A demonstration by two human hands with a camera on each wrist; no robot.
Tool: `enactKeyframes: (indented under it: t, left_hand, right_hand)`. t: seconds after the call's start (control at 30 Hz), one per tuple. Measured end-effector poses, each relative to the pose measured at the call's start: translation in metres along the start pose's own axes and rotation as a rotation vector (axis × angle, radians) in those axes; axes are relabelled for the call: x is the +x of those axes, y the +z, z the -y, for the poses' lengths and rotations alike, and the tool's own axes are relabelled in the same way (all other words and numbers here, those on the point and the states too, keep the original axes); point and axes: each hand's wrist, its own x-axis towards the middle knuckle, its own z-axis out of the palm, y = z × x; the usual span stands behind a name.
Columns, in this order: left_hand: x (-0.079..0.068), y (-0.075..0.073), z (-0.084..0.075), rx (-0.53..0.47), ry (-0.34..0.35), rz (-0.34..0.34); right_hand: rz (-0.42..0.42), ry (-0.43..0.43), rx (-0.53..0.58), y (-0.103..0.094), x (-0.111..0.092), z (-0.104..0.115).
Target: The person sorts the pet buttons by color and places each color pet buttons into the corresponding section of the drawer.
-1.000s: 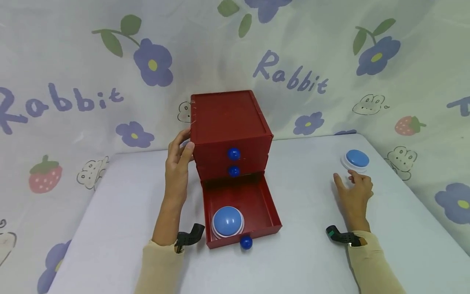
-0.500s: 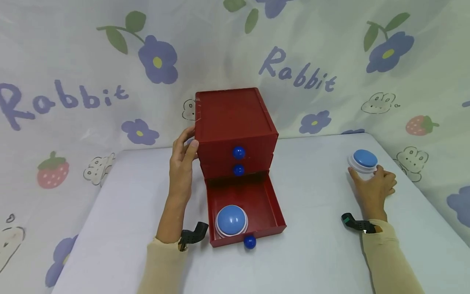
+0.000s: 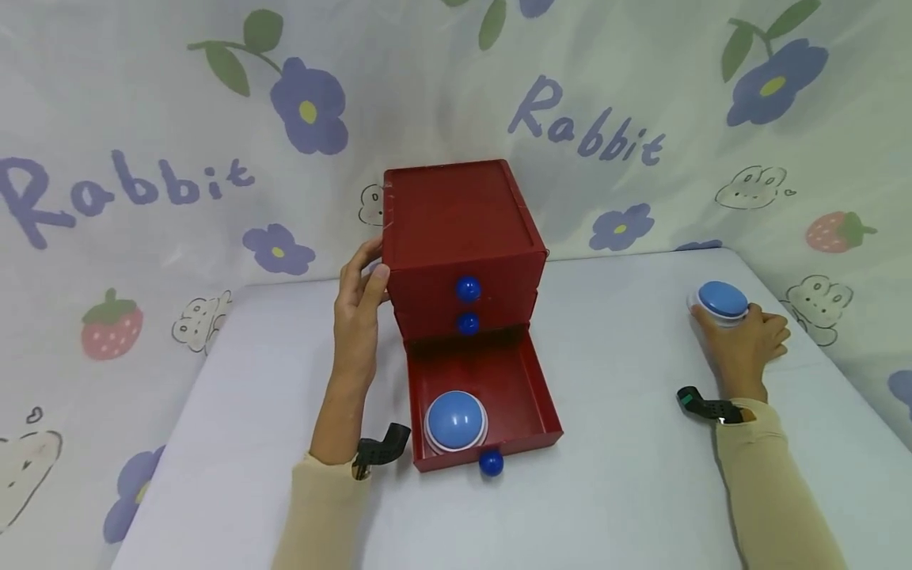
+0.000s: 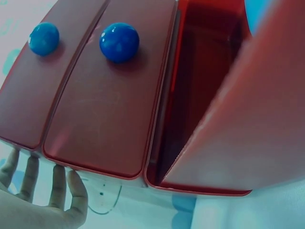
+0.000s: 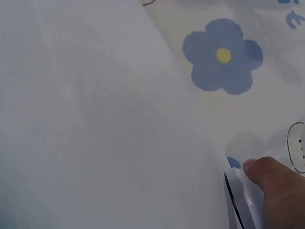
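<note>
At the right of the head view my right hand [image 3: 744,348] grips the white base of a round blue push button [image 3: 723,298], thumb on its left side and fingers on its right. The right wrist view shows the thumb [image 5: 274,183] at the rim of that base. My left hand [image 3: 356,317] rests against the left side of a red drawer cabinet [image 3: 452,210], its fingertips touching the wall in the left wrist view. The cabinet's bottom drawer [image 3: 509,396] is pulled out, and a second blue push button [image 3: 455,419] lies in its front left corner.
Two upper drawers with blue ball knobs [image 3: 468,289] are closed. The bottom drawer's knob [image 3: 491,463] sticks out toward the front. A white table [image 3: 620,396] lies under everything, with a flowered cloth [image 3: 427,87] behind it.
My right hand has moved forward and right to the far push button and now grips its base. My left hand keeps its place on the cabinet. The head view has shifted slightly.
</note>
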Motion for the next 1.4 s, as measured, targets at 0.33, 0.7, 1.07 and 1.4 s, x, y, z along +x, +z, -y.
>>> enactKeyframes:
  t: [0.33, 0.7, 1.07, 1.4]
  left_hand:
    - [-0.001, 0.001, 0.001, 0.034, 0.001, 0.005]
    - [0.0, -0.002, 0.0, 0.02, 0.007, 0.01]
    - [0.001, 0.0, 0.0, 0.034, 0.011, 0.009]
    - [0.0, -0.001, -0.001, 0.023, 0.005, 0.005]
  right_hand:
    - [-0.083, 0.004, 0.063, 0.002, 0.004, -0.006]
    - [-0.114, -0.026, 0.229, 0.007, -0.014, 0.004]
    - [-0.044, -0.092, 0.239, 0.013, -0.045, 0.018]
    - [-0.039, -0.215, 0.256, 0.018, -0.073, 0.028]
